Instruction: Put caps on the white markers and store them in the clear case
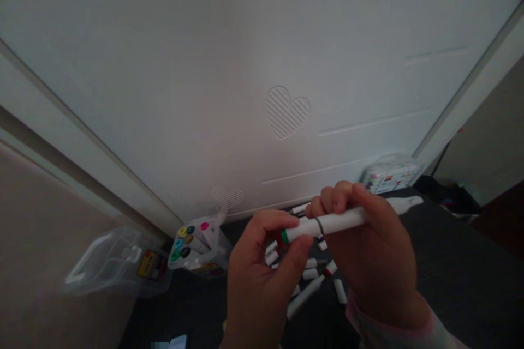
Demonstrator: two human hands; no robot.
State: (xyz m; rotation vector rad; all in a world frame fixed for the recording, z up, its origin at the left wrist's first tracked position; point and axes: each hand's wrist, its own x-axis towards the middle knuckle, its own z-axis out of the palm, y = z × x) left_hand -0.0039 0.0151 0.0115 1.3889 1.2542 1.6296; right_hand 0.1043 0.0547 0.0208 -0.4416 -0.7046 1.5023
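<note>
Head view: we've got a white marker up in the air above the desk, lying nearly level across both hands, with its green end on our left and the narrow tapered end poking out past our right. Our left hand pinches the green end between thumb and index finger, and our right hand is curled around the barrel, beyond the dark ring.

Looks to us like the step in hand is all about that green end, so, tips: hold the barrel firmly in the right hand and let the left do the fine work. Work straight along the marker's length, since tilting would probably make a cap bind. We'd also mind the tapered end; if it's a bare nib (too blurry to tell), it could smudge a sleeve.

Under our hands, there's a scatter of loose white pieces, including a red-ended cap and a loose marker, so dropping anything in there would be annoying. Off to our left, a clear tub holds upright markers with coloured ends, beside a clear plastic case. Behind everything stands a white panel with embossed hearts.
</note>
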